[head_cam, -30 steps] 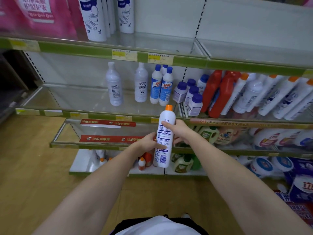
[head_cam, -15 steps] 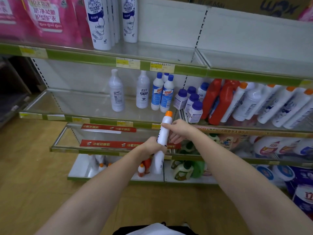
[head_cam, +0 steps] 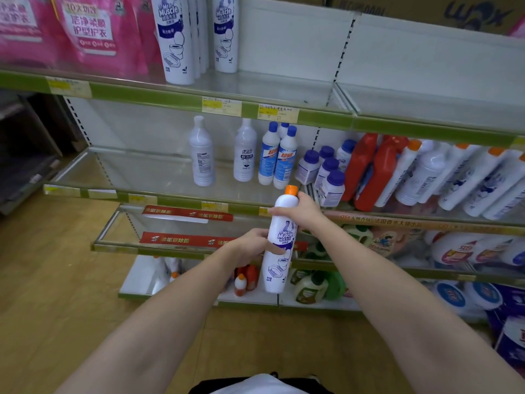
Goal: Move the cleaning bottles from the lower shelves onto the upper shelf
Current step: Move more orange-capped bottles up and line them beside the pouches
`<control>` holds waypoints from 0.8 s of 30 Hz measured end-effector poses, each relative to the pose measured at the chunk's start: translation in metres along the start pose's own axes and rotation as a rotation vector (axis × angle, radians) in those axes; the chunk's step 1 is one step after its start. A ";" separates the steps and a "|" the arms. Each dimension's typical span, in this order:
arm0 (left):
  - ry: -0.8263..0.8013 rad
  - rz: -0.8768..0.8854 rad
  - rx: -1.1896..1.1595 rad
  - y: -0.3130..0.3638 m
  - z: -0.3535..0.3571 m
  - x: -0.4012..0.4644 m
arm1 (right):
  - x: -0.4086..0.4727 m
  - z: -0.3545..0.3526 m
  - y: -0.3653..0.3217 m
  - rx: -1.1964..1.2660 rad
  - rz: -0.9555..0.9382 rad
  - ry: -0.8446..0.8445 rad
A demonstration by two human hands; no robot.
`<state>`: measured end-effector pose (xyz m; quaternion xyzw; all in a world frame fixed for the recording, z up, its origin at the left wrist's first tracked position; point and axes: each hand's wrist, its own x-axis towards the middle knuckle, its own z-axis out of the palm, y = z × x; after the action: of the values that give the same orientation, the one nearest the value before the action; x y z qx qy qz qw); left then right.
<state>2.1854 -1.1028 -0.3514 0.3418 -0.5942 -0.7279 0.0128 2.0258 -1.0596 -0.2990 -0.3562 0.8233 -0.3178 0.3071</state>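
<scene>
I hold the white orange-capped bottle point(head_cam: 279, 240) upright in mid-air before the lower shelves point(head_cam: 176, 243). My right hand point(head_cam: 302, 213) grips its neck, fingers curled round; my left hand point(head_cam: 250, 247) clasps its middle. Upper shelf point(head_cam: 278, 89) above carries matching bottles point(head_cam: 173, 38).

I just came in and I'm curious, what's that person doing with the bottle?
A person is stocking shop shelves. Both hands hold one white bottle with an orange cap: the left hand grips its middle, the right hand its neck. It is upright in front of the shelves, not yet on the upper shelf, where matching white bottles stand.
</scene>
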 end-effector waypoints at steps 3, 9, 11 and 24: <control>-0.007 0.003 -0.014 -0.003 0.001 0.002 | -0.002 0.003 -0.002 -0.045 0.003 0.038; -0.011 0.020 -0.006 -0.005 0.002 0.004 | -0.002 0.002 0.000 -0.011 0.021 0.022; -0.006 0.026 -0.006 -0.005 0.002 0.004 | -0.002 0.001 0.001 0.005 0.026 0.020; 0.020 0.130 -0.158 0.016 -0.015 0.003 | 0.006 -0.015 -0.019 0.339 -0.042 -0.074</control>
<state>2.1848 -1.1214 -0.3394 0.3077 -0.5557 -0.7667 0.0930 2.0187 -1.0702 -0.2774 -0.3277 0.7384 -0.4452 0.3862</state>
